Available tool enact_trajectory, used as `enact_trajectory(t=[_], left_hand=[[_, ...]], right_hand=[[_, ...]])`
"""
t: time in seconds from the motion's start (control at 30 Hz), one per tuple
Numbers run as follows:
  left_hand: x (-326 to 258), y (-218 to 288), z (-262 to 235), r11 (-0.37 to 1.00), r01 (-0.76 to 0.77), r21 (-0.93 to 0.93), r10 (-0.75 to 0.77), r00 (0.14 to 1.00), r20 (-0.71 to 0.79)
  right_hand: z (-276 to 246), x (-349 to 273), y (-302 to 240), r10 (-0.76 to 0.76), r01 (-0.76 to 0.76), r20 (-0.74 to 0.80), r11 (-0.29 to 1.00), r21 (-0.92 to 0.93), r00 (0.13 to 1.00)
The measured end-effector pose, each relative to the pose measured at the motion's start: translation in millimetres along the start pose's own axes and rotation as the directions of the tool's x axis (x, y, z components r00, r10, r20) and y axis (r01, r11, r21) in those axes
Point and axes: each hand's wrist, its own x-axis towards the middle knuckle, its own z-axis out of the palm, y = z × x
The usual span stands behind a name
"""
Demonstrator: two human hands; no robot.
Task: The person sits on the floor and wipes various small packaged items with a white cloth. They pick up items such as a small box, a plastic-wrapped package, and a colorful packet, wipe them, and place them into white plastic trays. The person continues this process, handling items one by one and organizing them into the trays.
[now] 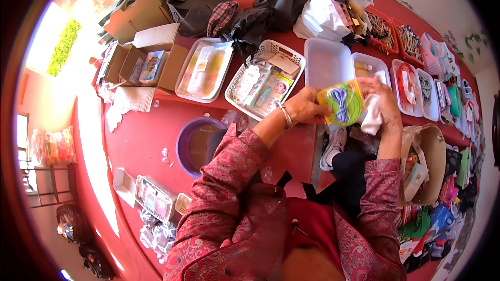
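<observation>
Left hand has the near edge of a yellow-and-green packet pinched between thumb and fingers, so it's pretty much closed down on it, and the right hand is bunched around a white cloth just beside the packet's other side. Can't really tell if the right fingers are on the packet too or just on the cloth. Only the head view to go by here, btw. The packet is up in front of the body, near the front of the red bench, and it has a bluish cord bundle on its face; no idea if that's printed or real. As for progress, I'd say it's mid-handling: the packet is picked up, that bit's done, but it isn't set down in anything yet, so putting it somewhere looks like what's left. The cloth is still in play as well. Around it, the white basket and the white tray further left both have packaged stuff in them already, a clear tub sits right behind the packet, and a purple bucket is down on the floor.
</observation>
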Motion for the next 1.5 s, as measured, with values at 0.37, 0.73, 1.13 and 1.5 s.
enact_trajectory(t=[0.37,0.73,1.13,1.5], left_hand=[[29.0,-27.3,2.4,0.979,-0.172,-0.113,0.121,0.925,-0.36],[22.0,-29.2,27.8,0.979,-0.132,-0.155,0.066,0.927,-0.369],[32.3,-21.2,21.9,0.947,-0.191,0.259,0.321,0.618,-0.717],[-106.3,-15.0,-179.4,0.931,-0.103,0.351,0.354,0.494,-0.794]], right_hand=[[25.5,-16.8,3.6,0.047,-0.047,0.022,0.998,0.033,0.999],[46.4,-1.9,8.2,-0.031,0.032,-0.205,1.0,0.0,0.978],[43.4,-35.8,28.1,-0.298,0.274,-0.14,0.947,-0.166,0.944],[65.7,-11.3,14.1,0.064,-0.027,-0.083,0.924,0.382,0.994]])
